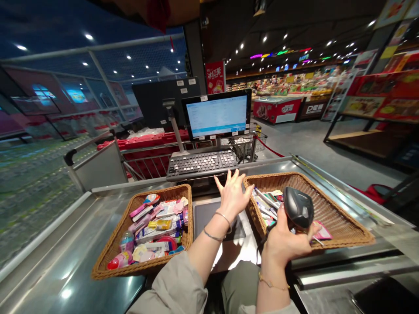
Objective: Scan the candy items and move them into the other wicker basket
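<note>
My left hand (233, 195) is stretched forward with its fingers spread and nothing in it, just below the right end of the black keyboard (203, 163) and beside the rim of the right wicker basket (343, 226). Whether a fingertip touches the keys or the rim, I cannot tell. In my right hand (286, 242) is a black barcode scanner (298, 207), held over that basket. Boxes and small packs (266, 205) lie at its left end, partly hidden by the hand. The left wicker basket (111, 257) is full of toothpaste boxes, bottles and other small goods (160, 224).
A lit monitor (218, 114) stands behind the keyboard. The steel counter (62, 248) runs under both baskets, with a dark flat plate (204, 220) between them. Beyond are shopping carts (242, 146), a red freezer (278, 109) and shelves (376, 104) at the right.
</note>
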Motion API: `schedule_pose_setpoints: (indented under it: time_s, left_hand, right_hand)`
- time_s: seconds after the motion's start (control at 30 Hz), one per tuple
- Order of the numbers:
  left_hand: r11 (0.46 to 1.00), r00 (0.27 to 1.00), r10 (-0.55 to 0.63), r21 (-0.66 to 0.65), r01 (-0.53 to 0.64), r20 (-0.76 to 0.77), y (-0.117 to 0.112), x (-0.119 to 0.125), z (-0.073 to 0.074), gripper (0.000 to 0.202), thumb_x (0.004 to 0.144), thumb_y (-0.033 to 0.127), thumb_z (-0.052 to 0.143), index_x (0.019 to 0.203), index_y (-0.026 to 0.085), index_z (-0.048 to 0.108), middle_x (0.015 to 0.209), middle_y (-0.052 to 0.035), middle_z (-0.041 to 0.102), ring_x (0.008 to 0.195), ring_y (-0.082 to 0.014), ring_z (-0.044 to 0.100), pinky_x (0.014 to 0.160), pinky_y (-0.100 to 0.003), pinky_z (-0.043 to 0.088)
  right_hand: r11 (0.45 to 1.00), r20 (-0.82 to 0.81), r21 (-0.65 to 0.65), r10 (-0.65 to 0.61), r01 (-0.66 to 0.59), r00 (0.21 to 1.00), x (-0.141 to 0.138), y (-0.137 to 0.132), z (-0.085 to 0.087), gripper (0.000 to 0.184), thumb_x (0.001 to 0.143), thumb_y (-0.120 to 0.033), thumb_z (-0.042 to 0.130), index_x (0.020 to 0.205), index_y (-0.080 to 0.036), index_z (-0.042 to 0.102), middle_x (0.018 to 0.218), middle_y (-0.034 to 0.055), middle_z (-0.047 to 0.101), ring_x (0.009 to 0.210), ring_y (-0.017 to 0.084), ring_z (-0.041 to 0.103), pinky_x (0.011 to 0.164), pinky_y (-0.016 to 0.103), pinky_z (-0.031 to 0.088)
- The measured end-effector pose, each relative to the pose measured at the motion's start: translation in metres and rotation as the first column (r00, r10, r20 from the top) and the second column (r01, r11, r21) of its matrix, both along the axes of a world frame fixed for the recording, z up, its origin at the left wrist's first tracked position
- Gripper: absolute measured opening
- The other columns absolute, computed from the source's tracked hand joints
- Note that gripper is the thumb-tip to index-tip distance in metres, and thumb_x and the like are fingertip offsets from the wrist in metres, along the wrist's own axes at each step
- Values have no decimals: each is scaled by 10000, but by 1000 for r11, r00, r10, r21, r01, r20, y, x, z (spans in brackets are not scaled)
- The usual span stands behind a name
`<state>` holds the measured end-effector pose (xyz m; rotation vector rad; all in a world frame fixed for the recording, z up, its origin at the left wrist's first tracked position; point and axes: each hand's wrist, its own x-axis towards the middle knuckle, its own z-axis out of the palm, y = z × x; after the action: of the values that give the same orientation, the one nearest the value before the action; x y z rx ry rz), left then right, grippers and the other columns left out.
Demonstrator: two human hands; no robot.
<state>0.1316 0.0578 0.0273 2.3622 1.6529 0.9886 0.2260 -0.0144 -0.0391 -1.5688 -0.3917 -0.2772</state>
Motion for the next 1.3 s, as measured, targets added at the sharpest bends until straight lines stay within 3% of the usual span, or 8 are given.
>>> schedule_pose_setpoints:
  time_s: [0.13,0.27,0.47,0.67,0.97,1.3]
  left_hand:
    - [996,996,85,4,-85,-17,-22,-52,-17,441,980,452,476,1388,293,530,1489,-62,532,1440,-275,418,1202,-692,-6]
    - [980,974,197,49,-193,-108,-45,-106,-34,532,969,441,490,1470,272,433,1557,-82,440,1497,-276,306,1212,-673,97]
    - [938,925,348,55,-343,-156,-66,-183,-38,552,954,414,523,1470,237,440,1591,-112,375,1518,-324,237,1192,-707,34]
    - [892,840,449,98,-442,-304,-68,-240,-39,617,883,456,620,1430,194,510,1617,-173,300,1517,-397,195,1175,-726,66]
    - [918,780,365,59,-391,-509,-44,-265,-50,760,797,531,711,1435,176,503,1630,-184,274,1535,-391,121,1196,-690,58]
    - [933,723,287,13,-360,-628,-9,-260,-75,721,803,535,692,1399,158,542,1611,-184,321,1530,-338,193,1232,-599,111]
  right_hand:
    - [995,64,-42,94,-91,993,-9,1,-3,673,801,-583,663,1270,-100,648,1281,235,655,1350,461,484,1075,592,431]
    - [953,113,-120,291,-277,950,-30,2,0,690,779,-637,669,1196,-87,688,1293,242,652,1372,479,448,1088,607,378]
    - [745,136,-251,660,-619,739,-66,4,-5,573,808,-612,627,1139,-153,719,1392,191,598,1456,455,326,1131,708,186]
    - [551,155,-387,829,-739,537,-97,7,-15,394,816,-557,620,952,-210,747,1452,136,554,1493,408,260,1124,755,113]
    - [399,115,-537,908,-743,404,-124,15,-17,333,799,-533,656,853,-217,746,1485,114,525,1515,393,199,1117,757,99]
    - [354,70,-552,922,-755,381,-131,15,-27,274,776,-482,697,849,-224,748,1499,107,511,1517,379,207,1137,724,142]
